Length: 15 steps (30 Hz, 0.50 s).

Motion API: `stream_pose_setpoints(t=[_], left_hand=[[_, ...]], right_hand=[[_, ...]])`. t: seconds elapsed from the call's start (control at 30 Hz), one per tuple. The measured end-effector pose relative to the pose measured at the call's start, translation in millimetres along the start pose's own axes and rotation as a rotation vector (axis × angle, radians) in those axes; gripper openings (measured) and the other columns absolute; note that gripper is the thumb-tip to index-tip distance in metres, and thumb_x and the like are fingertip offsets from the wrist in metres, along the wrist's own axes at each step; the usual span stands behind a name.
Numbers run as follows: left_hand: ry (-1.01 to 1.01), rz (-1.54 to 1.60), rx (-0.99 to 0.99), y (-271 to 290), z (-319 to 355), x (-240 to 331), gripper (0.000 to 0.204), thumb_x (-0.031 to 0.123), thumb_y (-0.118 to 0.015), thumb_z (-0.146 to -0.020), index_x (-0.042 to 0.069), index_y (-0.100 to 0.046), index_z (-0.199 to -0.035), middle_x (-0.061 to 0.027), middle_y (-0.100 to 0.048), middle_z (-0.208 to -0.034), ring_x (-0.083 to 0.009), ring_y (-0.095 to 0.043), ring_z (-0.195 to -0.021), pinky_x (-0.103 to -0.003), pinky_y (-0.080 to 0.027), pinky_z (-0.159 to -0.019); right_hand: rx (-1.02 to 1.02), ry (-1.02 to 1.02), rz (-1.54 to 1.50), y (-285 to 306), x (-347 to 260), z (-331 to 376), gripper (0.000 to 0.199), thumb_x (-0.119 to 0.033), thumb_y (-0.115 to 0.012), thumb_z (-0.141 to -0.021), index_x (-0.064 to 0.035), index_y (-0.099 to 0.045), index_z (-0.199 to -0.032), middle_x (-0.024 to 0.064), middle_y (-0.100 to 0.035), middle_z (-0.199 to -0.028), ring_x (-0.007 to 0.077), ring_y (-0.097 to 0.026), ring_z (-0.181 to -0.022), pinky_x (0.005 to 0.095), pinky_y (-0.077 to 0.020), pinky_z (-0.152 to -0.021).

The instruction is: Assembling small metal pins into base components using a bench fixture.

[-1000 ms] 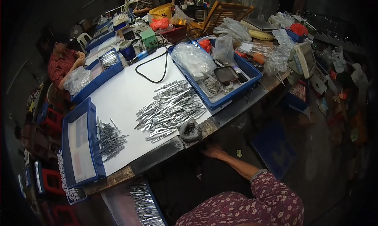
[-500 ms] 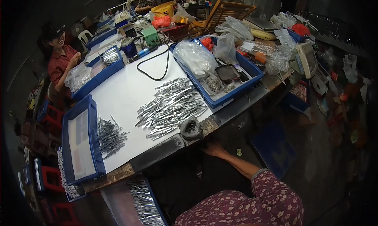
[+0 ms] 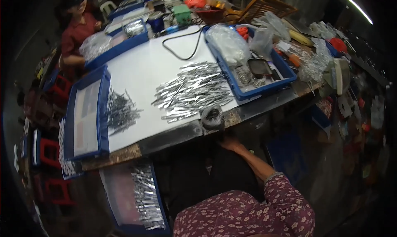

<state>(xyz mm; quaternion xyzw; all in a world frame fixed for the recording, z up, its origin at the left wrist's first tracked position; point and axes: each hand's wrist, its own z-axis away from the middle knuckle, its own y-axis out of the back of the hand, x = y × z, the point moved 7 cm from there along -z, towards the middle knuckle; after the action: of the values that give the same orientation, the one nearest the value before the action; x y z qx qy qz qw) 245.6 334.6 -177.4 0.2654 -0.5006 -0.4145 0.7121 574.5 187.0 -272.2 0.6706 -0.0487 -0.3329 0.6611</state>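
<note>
My right hand [image 3: 231,144] is low in front of the table edge, by my dark-trousered knee. Its fingers are in shadow, so I cannot see what they touch or hold. My left hand is out of sight. On the white tabletop above lies a wide heap of thin silvery metal pieces [image 3: 192,92]. A smaller, darker heap of similar pieces [image 3: 122,111] lies to its left, against a blue tray [image 3: 104,109]. A small, dark, plastic-lined round container [image 3: 212,117] stands at the front edge, just above my right hand.
Below the table edge at left is a blue tray with metal pieces [image 3: 145,200]. Another blue tray [image 3: 248,92] at right carries plastic bags and a small dark dish. A black cord loop [image 3: 182,57] lies behind the heaps. Across the table stands a person in red [image 3: 78,36].
The view has shifted, and the table now sits higher in it. More of the lower tray shows. The person across has lowered an arm. My right hand stays by my knee.
</note>
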Motion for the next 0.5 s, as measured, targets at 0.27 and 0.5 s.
stream_pose_setpoints(t=[0.27, 0.5], left_hand=[[0.196, 0.156, 0.024, -73.8, 75.5, 38.1, 0.028, 0.028, -0.055, -0.076, 0.008, -0.06, -0.094, -0.014, -0.063, -0.083, -0.0352, -0.059, -0.08, -0.044, -0.047, -0.065], [0.37, 0.338, 0.038, -153.7, 147.3, 126.8, 0.027, 0.028, -0.055, -0.075, 0.008, -0.06, -0.093, -0.0137, -0.063, -0.084, -0.0348, -0.059, -0.08, -0.044, -0.047, -0.065]], right_hand=[[-0.342, 0.022, -0.145, 9.9, -16.3, -35.1, 0.051, -0.047, -0.048, -0.081, -0.0068, -0.054, -0.111, 0.016, -0.055, -0.11, 0.0301, -0.053, -0.1, 0.0394, -0.041, -0.086], [-0.271, 0.01, 0.23, -40.6, 35.5, -69.9, 0.051, -0.048, -0.037, -0.086, -0.0082, -0.055, -0.112, 0.0151, -0.056, -0.11, 0.0304, -0.053, -0.102, 0.0405, -0.039, -0.088]])
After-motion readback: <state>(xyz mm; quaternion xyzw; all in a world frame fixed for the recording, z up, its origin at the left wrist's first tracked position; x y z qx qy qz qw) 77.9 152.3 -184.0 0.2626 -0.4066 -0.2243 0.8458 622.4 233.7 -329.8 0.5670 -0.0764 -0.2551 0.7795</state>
